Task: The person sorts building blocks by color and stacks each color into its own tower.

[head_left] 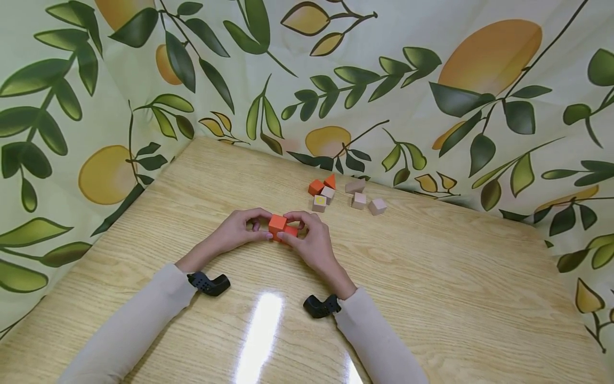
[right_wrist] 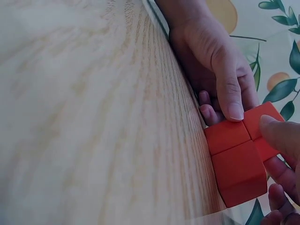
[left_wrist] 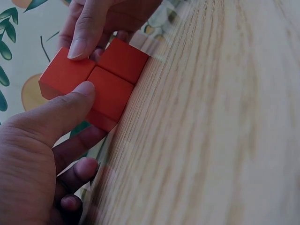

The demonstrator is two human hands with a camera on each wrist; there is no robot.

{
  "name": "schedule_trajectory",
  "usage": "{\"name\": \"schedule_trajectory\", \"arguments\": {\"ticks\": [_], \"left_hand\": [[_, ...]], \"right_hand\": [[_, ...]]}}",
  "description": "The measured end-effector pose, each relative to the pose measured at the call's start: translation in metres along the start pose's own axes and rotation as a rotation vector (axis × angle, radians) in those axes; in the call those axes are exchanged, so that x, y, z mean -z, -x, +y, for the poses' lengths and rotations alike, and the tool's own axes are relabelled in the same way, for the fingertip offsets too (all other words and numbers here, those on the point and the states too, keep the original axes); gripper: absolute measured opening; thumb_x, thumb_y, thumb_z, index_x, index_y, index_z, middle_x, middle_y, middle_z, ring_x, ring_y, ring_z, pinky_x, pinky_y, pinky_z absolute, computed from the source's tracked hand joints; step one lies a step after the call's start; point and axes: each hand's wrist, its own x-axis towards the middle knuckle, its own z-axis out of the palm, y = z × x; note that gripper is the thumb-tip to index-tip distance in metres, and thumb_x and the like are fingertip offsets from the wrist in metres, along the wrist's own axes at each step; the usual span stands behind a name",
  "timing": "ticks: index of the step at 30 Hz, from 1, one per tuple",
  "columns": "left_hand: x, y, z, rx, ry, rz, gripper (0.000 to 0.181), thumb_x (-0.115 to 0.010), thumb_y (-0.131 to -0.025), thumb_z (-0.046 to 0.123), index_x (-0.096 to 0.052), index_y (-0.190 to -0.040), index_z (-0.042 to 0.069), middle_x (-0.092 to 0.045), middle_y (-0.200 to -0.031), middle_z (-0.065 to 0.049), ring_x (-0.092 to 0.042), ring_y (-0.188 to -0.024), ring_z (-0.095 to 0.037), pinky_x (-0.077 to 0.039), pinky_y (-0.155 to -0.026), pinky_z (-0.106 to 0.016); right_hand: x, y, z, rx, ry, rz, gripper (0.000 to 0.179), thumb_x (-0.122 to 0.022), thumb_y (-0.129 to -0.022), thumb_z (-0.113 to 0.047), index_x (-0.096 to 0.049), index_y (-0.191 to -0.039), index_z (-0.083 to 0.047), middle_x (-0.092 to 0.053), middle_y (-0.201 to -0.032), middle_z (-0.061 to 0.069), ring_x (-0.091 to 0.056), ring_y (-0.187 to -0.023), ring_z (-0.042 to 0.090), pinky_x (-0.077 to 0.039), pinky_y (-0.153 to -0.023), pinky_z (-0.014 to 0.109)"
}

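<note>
Three orange-red cubes stand together on the wooden table between the two hands. Two lower cubes sit side by side, and an upper cube (head_left: 277, 221) rests on the left one. My left hand (head_left: 238, 229) pinches the lower left cube (left_wrist: 112, 93), its thumb on the near face. With thumb and fingers, my right hand (head_left: 310, 240) pinches the upper cube (right_wrist: 258, 115). The lower right cube (right_wrist: 239, 173) touches its neighbour and is partly hidden by the right hand in the head view.
Beyond the hands lie an orange-red cube (head_left: 315, 187), an orange-red triangular block (head_left: 331, 181), a cube with a yellow mark (head_left: 319, 203) and several plain wooden blocks (head_left: 358, 200). A leaf-patterned cloth (head_left: 268, 64) hangs behind the table (head_left: 431, 277).
</note>
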Motion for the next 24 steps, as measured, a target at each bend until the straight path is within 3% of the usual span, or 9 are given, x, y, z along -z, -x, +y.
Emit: {"name": "schedule_trajectory", "arguments": {"ticks": [18,24], "left_hand": [[-0.001,0.001,0.002,0.001,0.002,0.008,0.034,-0.078,-0.082,0.023,-0.066,-0.113,0.015,-0.051,-0.075,-0.004,-0.044,-0.067,-0.02,-0.034,-0.06,-0.028],[0.002,0.005,0.022,0.006,-0.002,0.003,0.033,-0.076,-0.083,0.011,-0.065,-0.113,0.007,-0.052,-0.074,-0.009,-0.044,-0.066,-0.023,-0.034,-0.06,-0.028]], "right_hand": [[0.0,0.0,-0.001,0.036,0.004,-0.001,0.035,-0.082,-0.077,-0.02,-0.069,-0.109,-0.017,-0.067,-0.098,-0.007,-0.047,-0.079,0.016,-0.038,-0.068,0.031],[0.0,0.0,0.0,0.037,0.004,0.003,0.035,-0.082,-0.077,-0.02,-0.069,-0.109,-0.017,-0.067,-0.098,-0.008,-0.046,-0.079,0.018,-0.037,-0.067,0.031]]}}
